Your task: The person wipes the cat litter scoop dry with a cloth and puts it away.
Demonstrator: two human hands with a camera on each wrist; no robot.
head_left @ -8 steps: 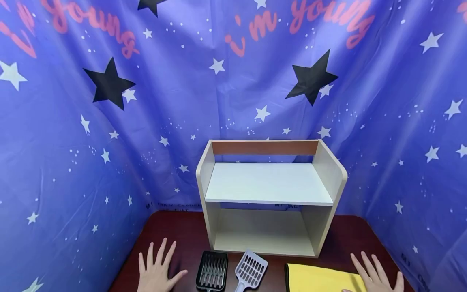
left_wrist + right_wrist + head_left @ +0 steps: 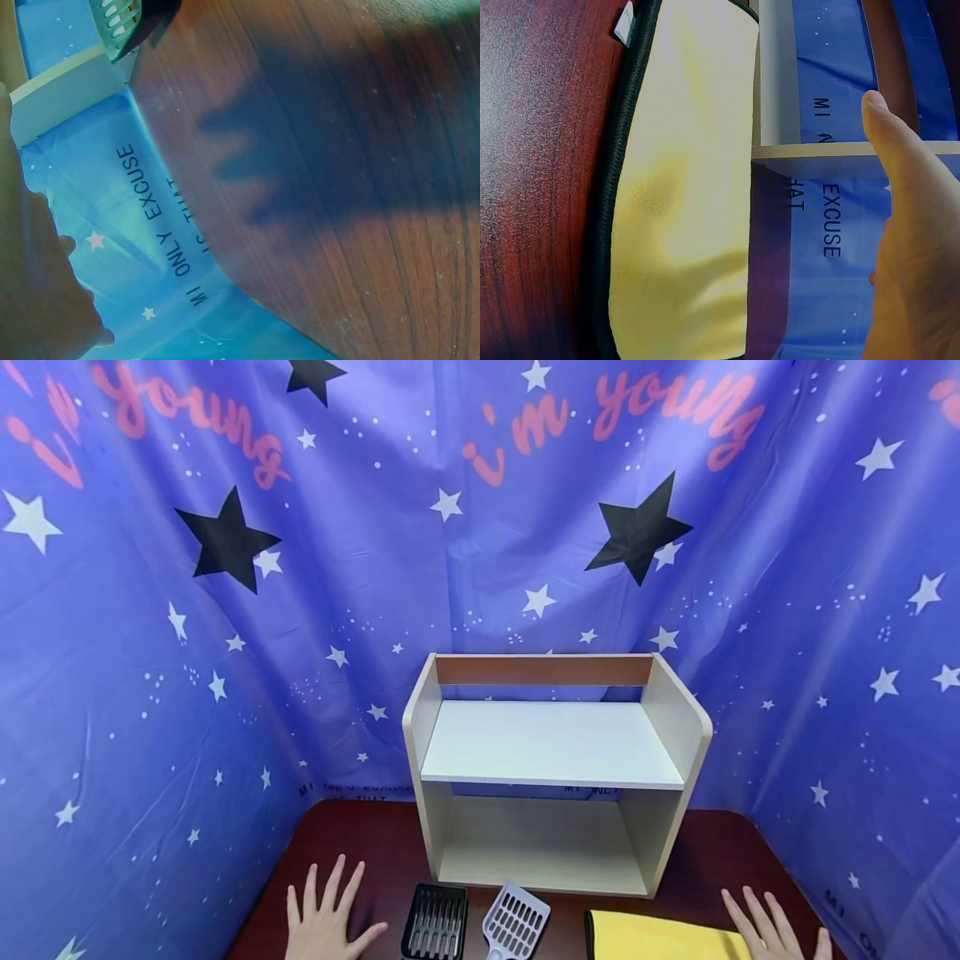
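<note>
My left hand (image 2: 324, 917) hovers over the table's left side, fingers straight and spread, holding nothing; its shadow falls on the wood in the left wrist view. To its right lie a black slotted scoop (image 2: 435, 920) and a grey slotted litter scoop (image 2: 516, 920), their handles cut off by the frame's lower edge. A folded yellow cloth (image 2: 652, 937) with dark edging lies farther right. My right hand (image 2: 772, 931) is spread by the cloth's right end, grasping nothing. In the right wrist view that hand (image 2: 919, 225) appears above the cloth (image 2: 690, 180).
A two-level shelf unit (image 2: 551, 739) with pale side panels and a brown back rail stands on the dark red table (image 2: 360, 835), behind the scoops. Blue star-printed fabric (image 2: 390, 568) encloses the back and both sides.
The head view has tilted up slightly, so the shelf and table sit a little lower in it. Both hands stay spread in nearly the same places.
</note>
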